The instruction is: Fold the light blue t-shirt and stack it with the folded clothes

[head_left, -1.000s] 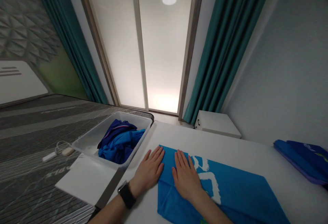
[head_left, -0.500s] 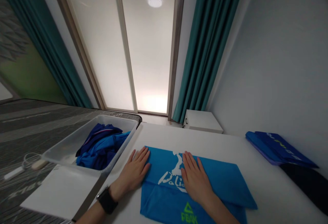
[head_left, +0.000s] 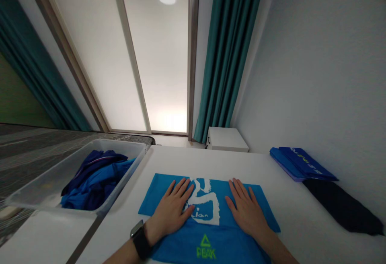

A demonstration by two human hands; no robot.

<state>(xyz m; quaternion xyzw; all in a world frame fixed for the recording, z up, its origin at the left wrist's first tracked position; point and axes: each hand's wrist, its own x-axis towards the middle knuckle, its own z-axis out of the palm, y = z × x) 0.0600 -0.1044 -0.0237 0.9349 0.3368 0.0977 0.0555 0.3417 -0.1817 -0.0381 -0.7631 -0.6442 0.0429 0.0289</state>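
A bright blue shirt with a white print and a green PEAK logo lies folded on the white table. My left hand, with a black watch on its wrist, lies flat and open on the shirt's left half. My right hand lies flat and open on its right half. Both hands have fingers stretched forward, and neither grips anything.
A clear plastic bin with crumpled blue clothes stands to the left on a bed. Folded blue garments and a dark garment lie at the table's right by the wall. A white cabinet stands beyond the table.
My left hand has moved from the table edge onto the shirt. My right hand has slid to the right across it. The view has swung to the right.
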